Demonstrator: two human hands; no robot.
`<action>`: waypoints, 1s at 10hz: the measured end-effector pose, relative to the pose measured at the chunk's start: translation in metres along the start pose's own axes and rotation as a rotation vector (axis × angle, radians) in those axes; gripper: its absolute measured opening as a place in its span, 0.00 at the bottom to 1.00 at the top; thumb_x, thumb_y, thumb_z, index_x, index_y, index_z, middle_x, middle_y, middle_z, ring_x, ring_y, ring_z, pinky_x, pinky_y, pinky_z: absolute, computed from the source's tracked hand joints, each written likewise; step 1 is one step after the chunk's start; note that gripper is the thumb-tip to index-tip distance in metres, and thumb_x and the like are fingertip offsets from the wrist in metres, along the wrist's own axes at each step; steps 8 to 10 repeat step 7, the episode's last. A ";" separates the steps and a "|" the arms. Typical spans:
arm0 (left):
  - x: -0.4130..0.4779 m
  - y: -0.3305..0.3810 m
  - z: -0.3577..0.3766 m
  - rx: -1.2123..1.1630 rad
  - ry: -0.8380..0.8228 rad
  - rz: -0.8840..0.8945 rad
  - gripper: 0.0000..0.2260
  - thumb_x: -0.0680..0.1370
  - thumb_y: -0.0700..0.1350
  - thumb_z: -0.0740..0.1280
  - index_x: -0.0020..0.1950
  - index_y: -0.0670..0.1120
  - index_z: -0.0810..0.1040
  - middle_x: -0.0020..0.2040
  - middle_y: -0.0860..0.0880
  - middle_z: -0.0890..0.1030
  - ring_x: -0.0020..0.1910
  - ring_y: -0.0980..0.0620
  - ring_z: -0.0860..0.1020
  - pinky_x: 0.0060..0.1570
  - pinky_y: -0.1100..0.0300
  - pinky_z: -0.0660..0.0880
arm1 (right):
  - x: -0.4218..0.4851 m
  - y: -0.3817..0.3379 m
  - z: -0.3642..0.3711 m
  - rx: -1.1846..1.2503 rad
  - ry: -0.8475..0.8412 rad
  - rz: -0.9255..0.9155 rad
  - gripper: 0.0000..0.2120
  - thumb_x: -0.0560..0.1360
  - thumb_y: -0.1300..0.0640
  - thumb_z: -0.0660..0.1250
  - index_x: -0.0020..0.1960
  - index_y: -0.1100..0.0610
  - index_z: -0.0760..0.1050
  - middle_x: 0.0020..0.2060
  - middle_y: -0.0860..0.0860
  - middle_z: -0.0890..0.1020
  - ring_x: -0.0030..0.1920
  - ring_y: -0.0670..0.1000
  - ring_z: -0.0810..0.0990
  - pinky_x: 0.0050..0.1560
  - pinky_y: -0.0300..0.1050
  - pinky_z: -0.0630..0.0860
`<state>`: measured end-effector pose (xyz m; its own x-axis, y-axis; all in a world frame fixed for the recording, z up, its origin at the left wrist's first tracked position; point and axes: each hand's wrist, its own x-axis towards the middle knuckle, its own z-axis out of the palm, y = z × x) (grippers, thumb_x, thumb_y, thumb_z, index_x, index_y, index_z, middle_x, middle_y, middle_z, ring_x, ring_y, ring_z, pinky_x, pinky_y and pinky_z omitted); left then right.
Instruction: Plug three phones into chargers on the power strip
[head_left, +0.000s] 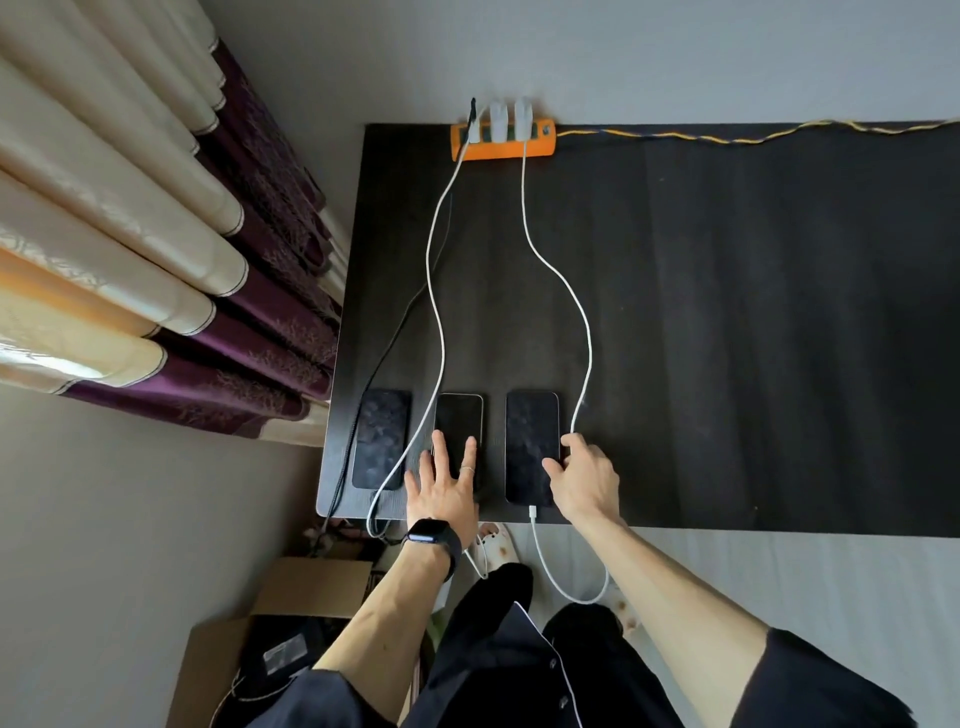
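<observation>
Left of the left hand (441, 493): left phone (381, 439) lay flat near the table (727, 338) edge. A black cable (400, 332) ran beside it and over the near edge; its plug was not visible, so connection could not be confirmed.

Left hand rested flat, fingers spread, on the lower part of the middle phone (460, 431), gripping nothing; judged to be pinning the phone so it would not slide. A white cable (439, 291) passed just left of this hand and looped below the edge; its end was hidden by the wrist.

Between the hands: right phone (532, 447), face up, with a white plug (533, 512) seated in its near end. Its cable (576, 322) looped below the edge and back up past the right hand.

Right hand (584, 480) lay on that phone's right edge, fingers loosely curled against it, apparently squaring it up.

Far beyond both hands: orange strip (503, 140) at the far table edge, with chargers (511, 119) plugged in.

Judgement: task near completion.
</observation>
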<state>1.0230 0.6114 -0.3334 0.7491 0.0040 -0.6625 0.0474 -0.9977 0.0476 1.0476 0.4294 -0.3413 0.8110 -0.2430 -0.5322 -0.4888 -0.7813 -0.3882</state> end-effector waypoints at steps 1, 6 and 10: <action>-0.001 0.002 -0.001 0.016 0.009 -0.003 0.36 0.83 0.49 0.58 0.79 0.54 0.33 0.79 0.37 0.34 0.79 0.36 0.46 0.76 0.40 0.50 | -0.002 0.004 0.003 0.010 0.002 -0.014 0.18 0.80 0.50 0.67 0.68 0.53 0.71 0.54 0.56 0.81 0.53 0.59 0.81 0.56 0.56 0.79; -0.002 0.004 -0.011 0.054 -0.030 -0.011 0.37 0.82 0.49 0.59 0.80 0.54 0.34 0.80 0.38 0.36 0.79 0.37 0.46 0.76 0.40 0.51 | 0.011 0.002 -0.017 -0.069 -0.130 0.015 0.18 0.79 0.50 0.66 0.68 0.48 0.71 0.58 0.53 0.83 0.57 0.59 0.81 0.48 0.48 0.77; -0.003 0.011 -0.021 0.015 0.010 -0.055 0.34 0.81 0.50 0.59 0.81 0.54 0.43 0.81 0.41 0.45 0.79 0.39 0.49 0.76 0.41 0.53 | 0.018 0.011 -0.032 0.012 -0.220 0.001 0.20 0.78 0.48 0.65 0.69 0.48 0.74 0.59 0.51 0.83 0.58 0.56 0.81 0.50 0.45 0.76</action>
